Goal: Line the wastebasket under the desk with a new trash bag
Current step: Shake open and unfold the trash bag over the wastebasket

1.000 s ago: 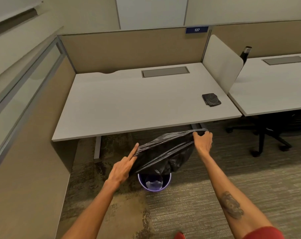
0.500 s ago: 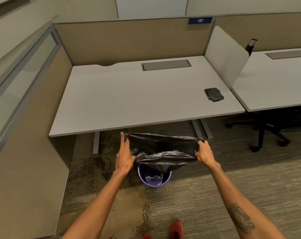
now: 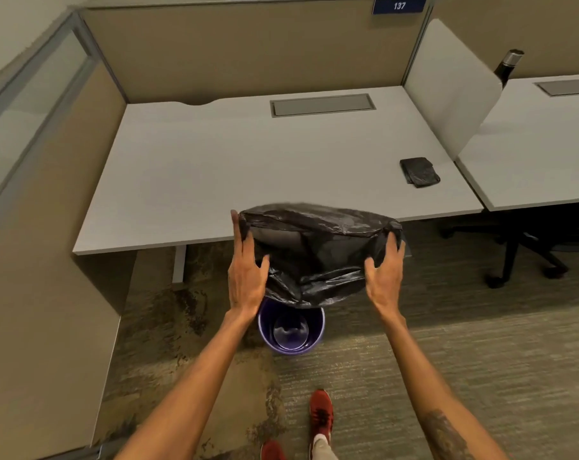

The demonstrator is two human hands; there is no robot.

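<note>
A black trash bag (image 3: 318,250) hangs in the air in front of the white desk (image 3: 215,167), its mouth spread wide. My left hand (image 3: 246,270) holds the bag's left edge, fingers inside the opening. My right hand (image 3: 386,273) grips the right edge. Directly below the bag, a small purple wastebasket (image 3: 291,327) stands on the carpet just in front of the desk; its inside looks bare and shiny. The bag's bottom covers the basket's far rim.
A folded black bag (image 3: 419,171) lies on the desk's right side. A white divider (image 3: 447,84) separates a second desk (image 3: 533,147), with a dark bottle (image 3: 508,66) behind it. An office chair base (image 3: 527,257) stands at right. My red shoes (image 3: 319,416) are near the basket.
The bag's mouth has been pulled open wider and lifted higher before the desk edge. Both hands moved closer to me, and the view tilted further down.
</note>
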